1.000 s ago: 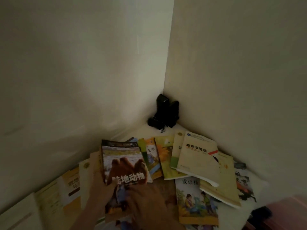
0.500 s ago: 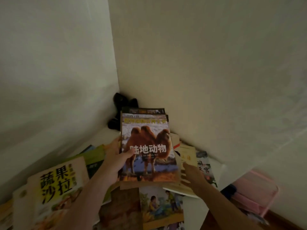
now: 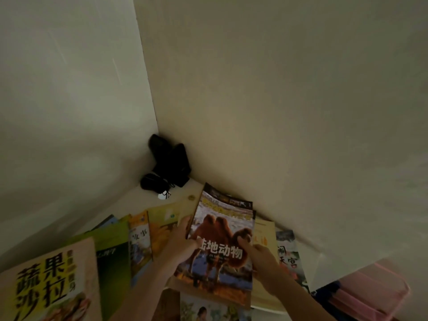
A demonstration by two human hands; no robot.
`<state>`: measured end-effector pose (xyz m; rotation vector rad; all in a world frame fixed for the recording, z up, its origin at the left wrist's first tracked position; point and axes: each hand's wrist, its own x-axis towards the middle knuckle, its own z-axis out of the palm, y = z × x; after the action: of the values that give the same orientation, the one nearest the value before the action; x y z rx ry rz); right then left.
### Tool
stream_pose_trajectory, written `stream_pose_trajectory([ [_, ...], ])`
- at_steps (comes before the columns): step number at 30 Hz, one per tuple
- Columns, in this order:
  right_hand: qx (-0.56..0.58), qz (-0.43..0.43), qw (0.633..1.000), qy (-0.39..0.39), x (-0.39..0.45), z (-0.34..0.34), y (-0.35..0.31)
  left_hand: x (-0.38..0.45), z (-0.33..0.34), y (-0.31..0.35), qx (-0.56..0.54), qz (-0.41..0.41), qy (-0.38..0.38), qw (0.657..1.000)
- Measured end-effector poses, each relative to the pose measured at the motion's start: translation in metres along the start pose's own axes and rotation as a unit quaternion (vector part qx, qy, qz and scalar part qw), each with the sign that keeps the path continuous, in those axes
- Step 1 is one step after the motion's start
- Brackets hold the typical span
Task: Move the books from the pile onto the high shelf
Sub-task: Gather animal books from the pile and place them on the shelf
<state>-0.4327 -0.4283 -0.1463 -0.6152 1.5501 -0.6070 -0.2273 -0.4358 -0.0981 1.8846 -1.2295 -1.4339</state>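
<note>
While gripped at both edges, camel book (image 3: 222,246) between left hand (image 3: 183,242) and right hand (image 3: 261,260).

The camel book (image 3: 222,249) reads 陆地动物; the pink-covered book (image 3: 49,283) reads 蔬果沙拉.

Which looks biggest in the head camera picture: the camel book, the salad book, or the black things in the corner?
1. The salad book, though it lies nearest the camera and is cut off by the edge, so this is unsure.
2. The camel book, close behind.
3. The black things, plainly smallest, but also farthest away.
</note>
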Motion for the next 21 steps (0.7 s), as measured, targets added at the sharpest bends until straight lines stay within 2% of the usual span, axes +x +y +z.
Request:
stream_pose_trajectory([
  [4, -0.14, -0.087, 0.986, 0.029, 0.001, 0.0, 0.001, 0.0, 0.002, -0.001, -0.063, -0.012, -0.022, 0.998],
  [7, -0.193, -0.145, 0.97, 0.043, -0.01, 0.002, -0.003, -0.009, -0.008, -0.001, -0.144, -0.039, -0.037, 0.988],
  [9, -0.225, -0.195, 0.952, 0.073, -0.027, 0.009, -0.014, -0.018, -0.018, -0.006, -0.22, -0.059, -0.047, 0.972],
  [12, -0.292, -0.27, 0.912, 0.104, -0.062, 0.024, -0.042, -0.037, -0.031, -0.025, -0.348, -0.082, -0.077, 0.931],
  [15, -0.332, -0.335, 0.881, 0.048, -0.104, 0.055, -0.07, -0.066, -0.052, -0.043, -0.439, -0.075, -0.066, 0.893],
  [19, -0.297, -0.356, 0.886, -0.024, -0.143, 0.116, -0.082, -0.105, -0.113, -0.061, -0.482, -0.018, -0.016, 0.876],
  [21, -0.248, -0.34, 0.904, -0.072, -0.161, 0.152, -0.077, -0.131, -0.15, -0.069, -0.487, 0.015, 0.024, 0.873],
])
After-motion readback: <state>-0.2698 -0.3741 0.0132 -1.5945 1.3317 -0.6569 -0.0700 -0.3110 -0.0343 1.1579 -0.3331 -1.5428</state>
